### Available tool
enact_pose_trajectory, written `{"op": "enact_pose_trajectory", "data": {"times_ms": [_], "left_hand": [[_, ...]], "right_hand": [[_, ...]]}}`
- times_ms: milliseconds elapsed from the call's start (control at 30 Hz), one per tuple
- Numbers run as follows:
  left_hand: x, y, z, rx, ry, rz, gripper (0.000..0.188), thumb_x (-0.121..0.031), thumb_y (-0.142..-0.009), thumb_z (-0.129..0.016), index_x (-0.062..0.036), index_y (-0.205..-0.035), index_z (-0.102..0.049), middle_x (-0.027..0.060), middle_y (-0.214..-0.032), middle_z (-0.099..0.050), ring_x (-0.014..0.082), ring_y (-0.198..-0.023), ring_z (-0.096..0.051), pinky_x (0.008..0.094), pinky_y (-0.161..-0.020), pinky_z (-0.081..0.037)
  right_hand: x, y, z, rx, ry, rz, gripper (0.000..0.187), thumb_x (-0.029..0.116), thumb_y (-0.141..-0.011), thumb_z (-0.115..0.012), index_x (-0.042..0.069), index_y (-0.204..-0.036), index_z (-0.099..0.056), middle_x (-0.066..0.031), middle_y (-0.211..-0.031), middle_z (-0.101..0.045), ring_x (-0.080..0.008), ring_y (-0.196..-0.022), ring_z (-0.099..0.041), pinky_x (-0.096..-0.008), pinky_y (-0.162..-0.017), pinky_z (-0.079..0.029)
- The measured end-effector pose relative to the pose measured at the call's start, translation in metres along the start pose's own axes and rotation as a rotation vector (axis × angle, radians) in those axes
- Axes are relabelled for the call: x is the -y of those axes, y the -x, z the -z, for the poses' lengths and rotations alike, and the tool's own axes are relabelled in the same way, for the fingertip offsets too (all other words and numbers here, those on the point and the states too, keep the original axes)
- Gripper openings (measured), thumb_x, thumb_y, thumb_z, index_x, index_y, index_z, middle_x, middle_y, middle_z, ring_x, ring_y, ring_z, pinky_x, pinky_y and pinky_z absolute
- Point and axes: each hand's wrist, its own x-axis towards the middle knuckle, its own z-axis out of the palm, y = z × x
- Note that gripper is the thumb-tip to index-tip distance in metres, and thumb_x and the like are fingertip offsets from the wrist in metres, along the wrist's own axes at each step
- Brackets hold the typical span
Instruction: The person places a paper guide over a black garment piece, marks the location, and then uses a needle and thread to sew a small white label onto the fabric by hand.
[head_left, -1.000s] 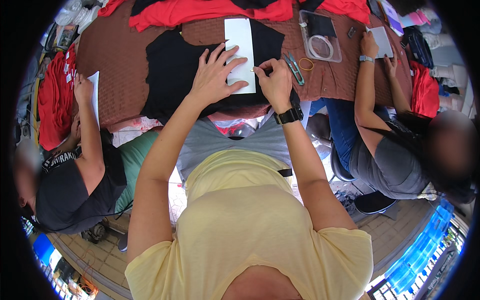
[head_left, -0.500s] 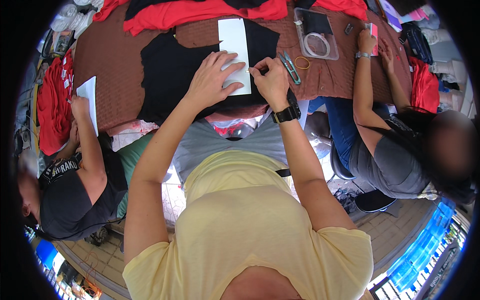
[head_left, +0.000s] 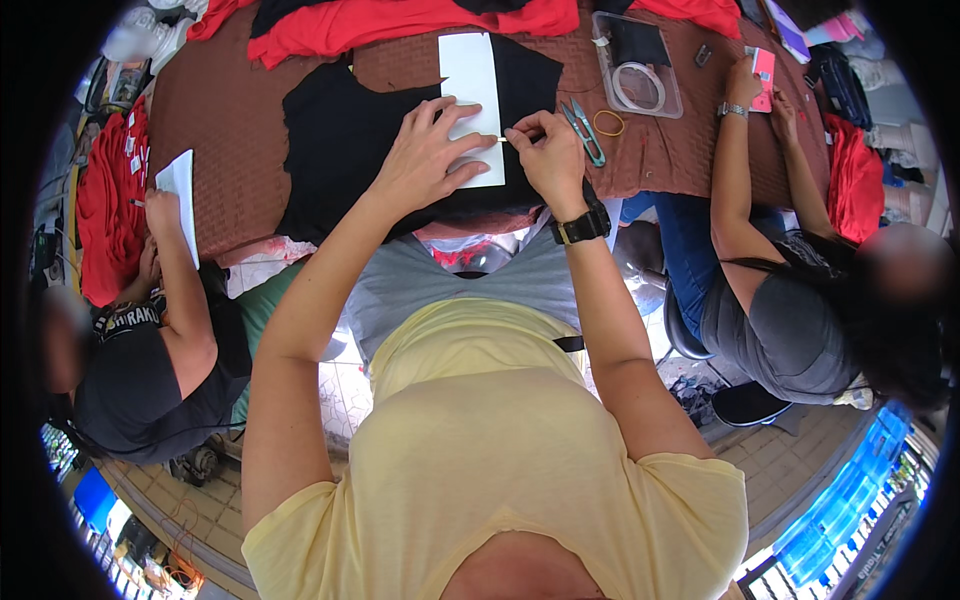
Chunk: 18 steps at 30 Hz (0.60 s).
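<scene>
A black garment piece (head_left: pixel 335 140) lies on the table, with a long white paper strip (head_left: pixel 468 70) over its right part. My left hand (head_left: pixel 430 155) lies open with fingers spread, pressing on the paper's lower half. At the paper's right edge my right hand (head_left: pixel 550 165) pinches a small pale stick (head_left: pixel 503 139) between thumb and fingertips, its tip touching the edge. What the stick is cannot be told. Blue-handled thread snips (head_left: pixel 583 132) lie just right of my right hand, and a yellow rubber band (head_left: pixel 608 123) lies beside them.
A brown cloth (head_left: pixel 235 130) covers the table. A clear plastic box (head_left: pixel 668 95) with a white coil stands beyond the snips. Red garments (head_left: pixel 420 35) lie along the far side. One person at left holds white paper (head_left: pixel 178 190); another at right holds a pink-red card (head_left: pixel 762 80).
My right hand has shifted very slightly, with its fingers a little straighter and the pale stick showing more. My left hand stays on the paper. The person at right has turned the pink-red card.
</scene>
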Motion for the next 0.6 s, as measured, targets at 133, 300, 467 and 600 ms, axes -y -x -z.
{"op": "enact_pose_trajectory", "data": {"times_ms": [133, 300, 467, 600], "left_hand": [[-0.001, 0.000, 0.001, 0.015, 0.008, 0.013, 0.033, -0.036, -0.088, -0.073, -0.0224, -0.119, -0.072, 0.0078, -0.144, -0.053, 0.0363, -0.135, -0.045, 0.0513, -0.109, -0.039], [0.000, 0.000, -0.001, 0.012, 0.002, 0.015, 0.033, -0.036, -0.089, -0.072, -0.0226, -0.119, -0.072, 0.0072, -0.144, -0.053, 0.0365, -0.136, -0.044, 0.0521, -0.110, -0.038], [0.001, 0.003, -0.002, -0.001, 0.004, 0.009, 0.033, -0.038, -0.090, -0.071, -0.0235, -0.119, -0.072, 0.0062, -0.143, -0.053, 0.0362, -0.136, -0.044, 0.0520, -0.109, -0.038], [0.002, 0.003, -0.003, -0.009, 0.012, 0.006, 0.033, -0.038, -0.091, -0.070, -0.0233, -0.121, -0.071, 0.0058, -0.143, -0.053, 0.0356, -0.135, -0.044, 0.0514, -0.108, -0.039]], "right_hand": [[0.007, 0.004, -0.001, -0.036, 0.077, 0.002, 0.012, 0.014, -0.080, -0.080, 0.007, -0.083, -0.071, -0.0099, -0.083, -0.062, -0.0283, -0.076, -0.066, -0.0416, -0.066, -0.050], [0.015, -0.007, 0.011, -0.093, -0.013, 0.100, 0.009, 0.010, -0.081, -0.077, 0.004, -0.084, -0.070, -0.0127, -0.084, -0.062, -0.0294, -0.077, -0.065, -0.0425, -0.066, -0.050], [0.005, -0.082, 0.061, -0.441, 0.356, 0.349, 0.014, 0.010, -0.086, -0.070, 0.000, -0.095, -0.072, -0.0240, -0.097, -0.063, -0.0420, -0.094, -0.062, -0.0505, -0.084, -0.048], [-0.036, -0.147, 0.074, -0.335, 0.437, 0.296, 0.017, 0.017, -0.086, -0.073, 0.002, -0.094, -0.076, -0.0237, -0.100, -0.067, -0.0443, -0.097, -0.063, -0.0491, -0.087, -0.050]]}}
